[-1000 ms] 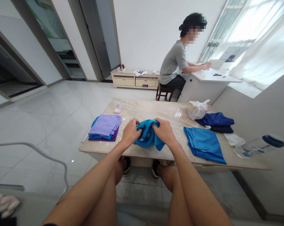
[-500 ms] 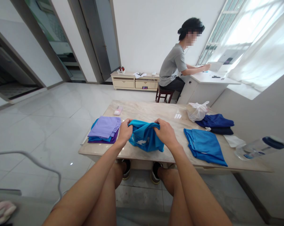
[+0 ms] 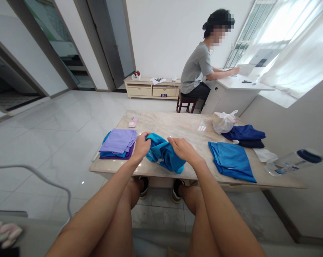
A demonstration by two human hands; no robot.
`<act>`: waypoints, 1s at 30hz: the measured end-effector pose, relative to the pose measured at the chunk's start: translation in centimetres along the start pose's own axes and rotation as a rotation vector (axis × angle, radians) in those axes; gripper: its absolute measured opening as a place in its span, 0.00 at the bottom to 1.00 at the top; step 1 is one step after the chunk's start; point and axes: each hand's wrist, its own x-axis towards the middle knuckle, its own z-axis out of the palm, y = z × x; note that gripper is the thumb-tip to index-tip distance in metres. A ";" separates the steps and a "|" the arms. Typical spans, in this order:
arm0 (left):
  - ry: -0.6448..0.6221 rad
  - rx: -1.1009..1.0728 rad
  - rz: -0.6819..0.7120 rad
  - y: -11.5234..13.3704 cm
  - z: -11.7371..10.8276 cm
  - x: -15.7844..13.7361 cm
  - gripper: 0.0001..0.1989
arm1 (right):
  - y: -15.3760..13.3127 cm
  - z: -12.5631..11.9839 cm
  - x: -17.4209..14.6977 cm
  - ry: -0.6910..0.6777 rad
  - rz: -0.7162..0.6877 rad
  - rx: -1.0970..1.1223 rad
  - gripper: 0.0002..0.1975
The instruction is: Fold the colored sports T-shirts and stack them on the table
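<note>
Bunched between my hands is a blue cloth garment (image 3: 165,155), its lower folds hanging by the front of the marble-look table (image 3: 172,121). My left hand (image 3: 142,145) pinches its upper left edge. At its upper right, my right hand (image 3: 183,148) is closed on the fabric, thumb on top. A bit of white print shows among the folds. Left of my left hand lies a stack of folded clothes (image 3: 118,141), light purple over blue and dark purple. A folded blue garment (image 3: 231,160) lies flat to the right of my right hand.
At the table's right are a white plastic bag (image 3: 224,122), dark blue clothes (image 3: 244,135), a white tissue (image 3: 264,155) and a clear bottle (image 3: 292,162). A small pink packet (image 3: 133,122) lies at the back left. Beyond, a person (image 3: 196,67) sits at a white desk (image 3: 242,82).
My right hand has shifted slightly left and its grip looks different. The blue garment now hangs more slanted and bunched, with less white print showing. The view has tilted a little.
</note>
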 end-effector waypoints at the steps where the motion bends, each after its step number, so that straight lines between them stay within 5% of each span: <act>1: 0.001 -0.001 -0.002 0.0 0.0 0.0 0.15 | 0.1 0.1 0.1 0.010 0.001 -0.001 0.24; 5: 0.003 -0.001 -0.013 -0.2 0.2 0.1 0.14 | 0.9 0.5 0.2 -0.002 -0.031 0.018 0.13; 12: -0.004 -0.010 -0.024 -0.1 0.3 0.0 0.13 | 1.6 1.0 -0.1 -0.166 -0.004 0.031 0.31; 20: -0.001 -0.002 -0.018 0.1 0.6 -0.3 0.14 | 1.4 2.0 -0.5 -0.395 0.009 0.004 0.38; 30: -0.023 -0.024 0.003 0.6 0.7 -0.5 0.15 | 1.1 1.7 -0.3 -0.317 -0.008 -0.038 0.10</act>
